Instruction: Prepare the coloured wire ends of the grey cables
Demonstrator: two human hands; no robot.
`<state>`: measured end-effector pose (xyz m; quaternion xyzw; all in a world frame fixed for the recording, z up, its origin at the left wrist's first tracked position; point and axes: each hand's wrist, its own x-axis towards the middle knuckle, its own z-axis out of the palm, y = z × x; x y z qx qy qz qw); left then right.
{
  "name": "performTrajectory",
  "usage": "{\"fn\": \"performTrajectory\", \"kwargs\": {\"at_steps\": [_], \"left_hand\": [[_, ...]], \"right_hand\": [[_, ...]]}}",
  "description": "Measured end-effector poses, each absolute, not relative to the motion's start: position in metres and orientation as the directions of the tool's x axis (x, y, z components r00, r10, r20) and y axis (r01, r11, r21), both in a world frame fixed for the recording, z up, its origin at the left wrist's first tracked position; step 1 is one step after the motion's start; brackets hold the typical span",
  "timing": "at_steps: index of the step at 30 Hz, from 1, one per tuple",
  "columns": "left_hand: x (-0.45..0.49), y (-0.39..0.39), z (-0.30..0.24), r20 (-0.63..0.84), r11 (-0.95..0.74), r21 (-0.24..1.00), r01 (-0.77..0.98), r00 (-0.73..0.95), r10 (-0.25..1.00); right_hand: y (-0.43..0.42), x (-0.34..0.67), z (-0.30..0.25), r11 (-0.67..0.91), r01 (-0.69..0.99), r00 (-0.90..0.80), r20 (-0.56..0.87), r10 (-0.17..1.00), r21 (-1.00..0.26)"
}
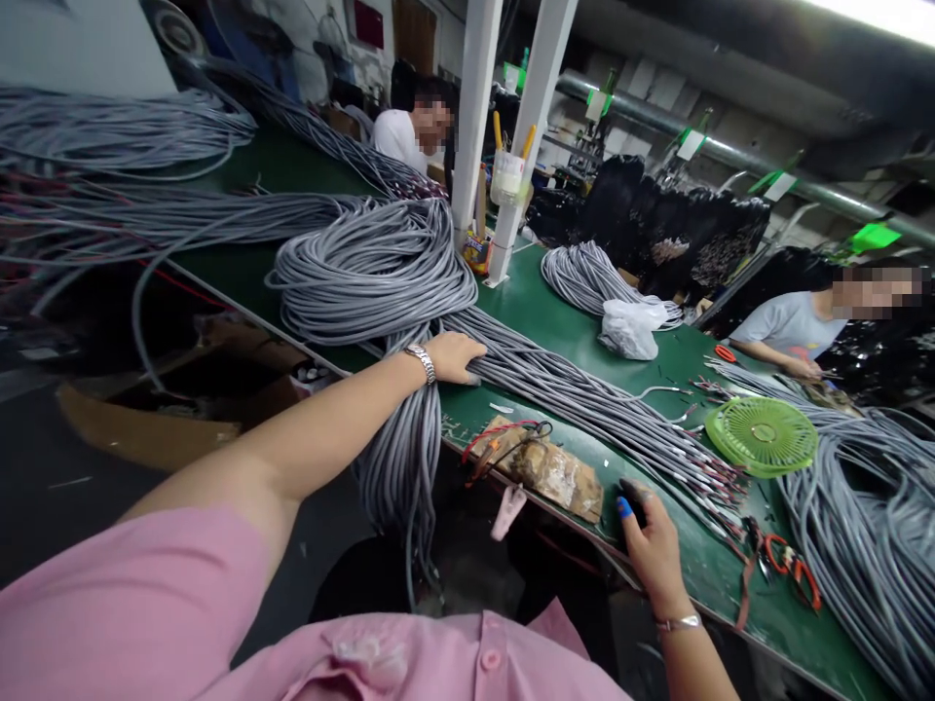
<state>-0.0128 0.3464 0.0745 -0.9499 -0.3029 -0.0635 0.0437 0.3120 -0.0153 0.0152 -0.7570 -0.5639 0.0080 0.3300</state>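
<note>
My left hand (454, 356) reaches out and closes on a thick bundle of grey cables (555, 385) that runs along the green table (555, 321) and droops over its near edge. A silver watch sits on that wrist. My right hand (650, 540) rests at the table's near edge, fingers curled around a small black object (631, 498) I cannot name. A blue covering is on one fingertip. The cable ends with stripped red and white wires (712, 477) lie just beyond my right hand.
Large coils of grey cable (372, 268) pile up at the left and right (869, 526). A green fan (762, 435), red-handled cutters (793, 570), a taped block (551, 472), a white bag (629, 328) and white posts (474, 107) stand on the table. Two people sit beyond.
</note>
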Motion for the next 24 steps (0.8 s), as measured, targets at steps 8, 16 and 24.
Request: {"fn": "performTrajectory", "kwargs": {"at_steps": [8,16,24], "left_hand": [[-0.017,0.333,0.075,0.145,-0.925,-0.021,0.38,0.916,0.374],[0.017,0.305,0.078,0.243,-0.977,-0.08,0.199,0.954,0.174],[0.09,0.269,0.091,-0.051,-0.942,-0.048,0.332,0.941,0.334]], "right_hand": [[-0.015,0.307,0.019,-0.146,0.859,0.363,0.383,0.849,-0.491],[-0.016,0.298,0.025,-0.129,0.864,0.356,0.407,0.841,-0.487],[-0.02,0.293,0.031,-0.102,0.856,0.348,0.419,0.838,-0.506]]}}
